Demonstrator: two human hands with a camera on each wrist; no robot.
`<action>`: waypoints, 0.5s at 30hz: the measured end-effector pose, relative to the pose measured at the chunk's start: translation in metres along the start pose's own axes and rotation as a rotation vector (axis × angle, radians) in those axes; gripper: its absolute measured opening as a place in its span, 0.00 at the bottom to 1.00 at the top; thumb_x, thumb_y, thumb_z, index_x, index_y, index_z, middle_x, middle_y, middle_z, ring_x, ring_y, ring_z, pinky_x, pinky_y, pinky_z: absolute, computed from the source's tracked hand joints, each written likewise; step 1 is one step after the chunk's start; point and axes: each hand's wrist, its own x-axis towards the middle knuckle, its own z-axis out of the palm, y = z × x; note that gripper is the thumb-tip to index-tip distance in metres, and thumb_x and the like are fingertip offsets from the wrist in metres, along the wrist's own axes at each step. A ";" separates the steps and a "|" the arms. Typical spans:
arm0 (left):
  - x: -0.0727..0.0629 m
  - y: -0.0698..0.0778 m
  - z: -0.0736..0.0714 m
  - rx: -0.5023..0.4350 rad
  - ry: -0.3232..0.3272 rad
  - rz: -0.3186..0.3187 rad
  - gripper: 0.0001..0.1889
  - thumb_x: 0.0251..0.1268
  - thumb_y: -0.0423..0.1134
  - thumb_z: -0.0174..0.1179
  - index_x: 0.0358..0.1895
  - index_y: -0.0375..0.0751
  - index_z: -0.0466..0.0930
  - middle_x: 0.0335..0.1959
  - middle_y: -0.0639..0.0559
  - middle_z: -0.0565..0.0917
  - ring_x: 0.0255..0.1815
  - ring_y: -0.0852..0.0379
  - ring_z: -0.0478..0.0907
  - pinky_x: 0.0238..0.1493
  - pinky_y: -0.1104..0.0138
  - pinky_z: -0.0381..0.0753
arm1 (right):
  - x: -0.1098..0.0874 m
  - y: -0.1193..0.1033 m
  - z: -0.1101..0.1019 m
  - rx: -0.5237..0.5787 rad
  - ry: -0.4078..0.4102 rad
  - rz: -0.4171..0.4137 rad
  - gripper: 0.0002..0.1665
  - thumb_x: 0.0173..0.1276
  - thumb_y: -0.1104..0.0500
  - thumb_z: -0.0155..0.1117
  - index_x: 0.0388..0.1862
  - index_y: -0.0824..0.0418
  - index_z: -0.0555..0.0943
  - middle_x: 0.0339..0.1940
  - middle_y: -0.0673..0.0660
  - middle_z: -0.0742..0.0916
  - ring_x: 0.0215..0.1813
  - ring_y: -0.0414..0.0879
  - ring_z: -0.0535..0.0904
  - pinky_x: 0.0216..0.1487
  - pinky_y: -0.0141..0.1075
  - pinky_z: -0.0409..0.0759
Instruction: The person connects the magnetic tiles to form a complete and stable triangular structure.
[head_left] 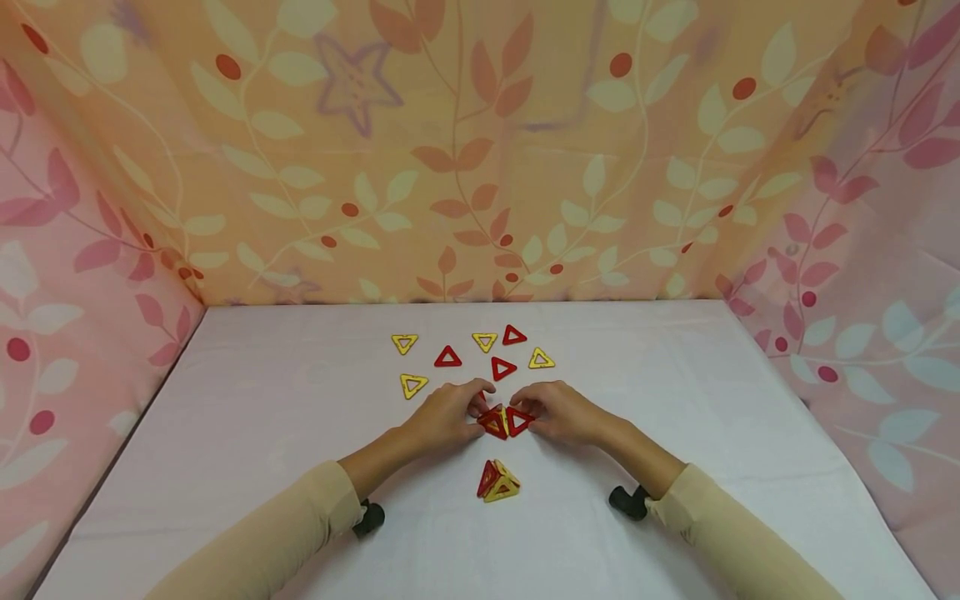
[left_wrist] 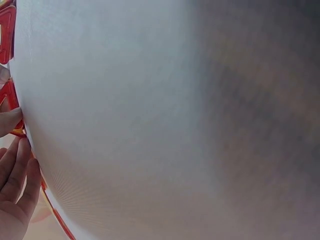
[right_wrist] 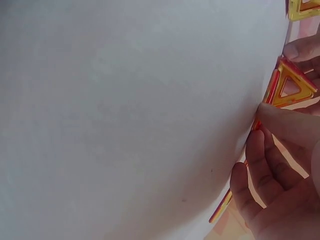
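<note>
My left hand (head_left: 452,414) grips a small cluster of red and yellow triangular magnetic tiles (head_left: 492,423) from its left side, thumb low in front and fingers behind. Against the cluster's right side stands a red triangular tile (head_left: 512,423), its outer corner pinched by thumb and fingers of my right hand (head_left: 562,413). The right wrist view shows a yellow tile (right_wrist: 281,98) edged with red beside that thumb. In the left wrist view, my left thumb lies over a red tile (left_wrist: 13,95). Nearer me stands a small red and yellow pyramid (head_left: 501,490) of the same tiles.
Beyond the hands lie loose flat tiles: several yellow ones, such as the yellow tile (head_left: 405,387) at left, and three red ones, such as the red tile (head_left: 448,364). They rest on a white-covered table (head_left: 285,358). Floral cloth (head_left: 465,167) hangs behind and at both sides.
</note>
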 end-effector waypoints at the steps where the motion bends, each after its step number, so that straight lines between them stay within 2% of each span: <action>1: 0.000 0.000 0.000 -0.001 -0.002 -0.001 0.28 0.56 0.33 0.73 0.61 0.42 0.75 0.41 0.55 0.85 0.42 0.60 0.81 0.48 0.67 0.81 | 0.000 0.000 0.000 -0.001 -0.001 0.003 0.22 0.62 0.67 0.71 0.56 0.61 0.82 0.43 0.49 0.86 0.43 0.40 0.79 0.49 0.36 0.81; 15: 0.000 -0.002 0.001 0.004 0.004 0.008 0.28 0.56 0.33 0.73 0.61 0.41 0.76 0.41 0.55 0.86 0.42 0.60 0.82 0.48 0.67 0.81 | -0.001 -0.001 -0.001 0.011 0.008 -0.016 0.20 0.62 0.68 0.71 0.54 0.61 0.82 0.42 0.50 0.86 0.43 0.41 0.79 0.49 0.35 0.81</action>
